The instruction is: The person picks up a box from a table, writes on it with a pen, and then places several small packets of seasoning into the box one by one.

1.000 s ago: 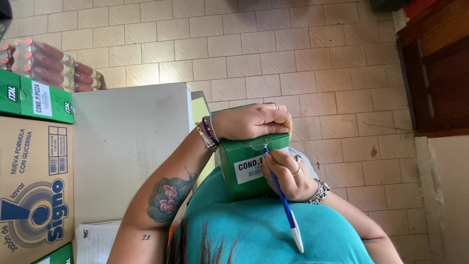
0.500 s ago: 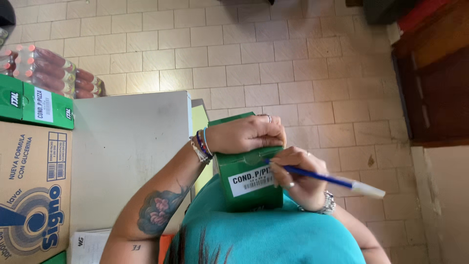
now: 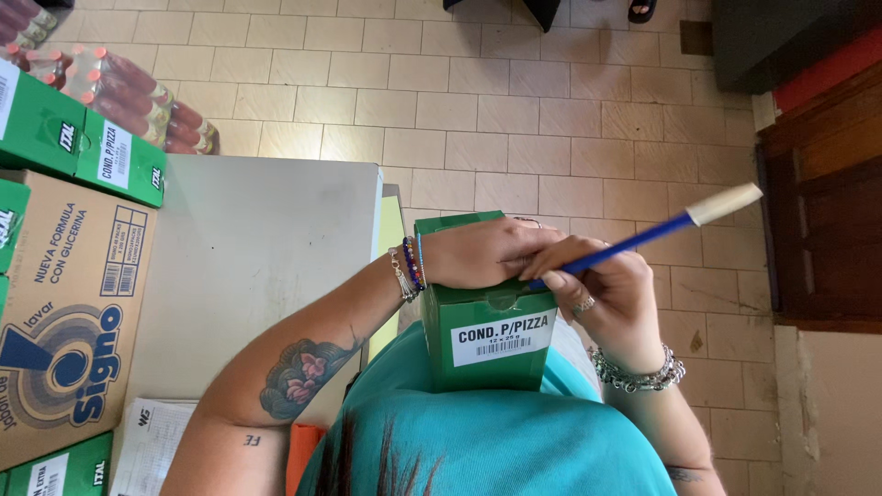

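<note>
A small green carton [image 3: 487, 321] with a white label rests against my teal shirt in the middle of the view. My left hand [image 3: 482, 253] lies over its top and grips it. My right hand [image 3: 611, 294] sits at the carton's right top edge, holding a blue pen [image 3: 643, 234] with a cream cap that points up and to the right. The pen's tip is hidden at the carton's top flap, under my fingers. Both wrists wear bracelets, and my left forearm has a tattoo.
A white table [image 3: 248, 266] stands to the left, bearing a brown cardboard box [image 3: 64, 312], green cartons [image 3: 83, 138] and a printed sheet [image 3: 152, 441]. Shrink-wrapped bottles [image 3: 138, 101] lie on the beige tiled floor [image 3: 551, 101]. Dark wooden furniture [image 3: 822, 174] is at the right.
The pen has swung from pointing down, to sideways, to up and right. My right hand has shifted to the carton's top edge. The carton has stayed in my left hand.
</note>
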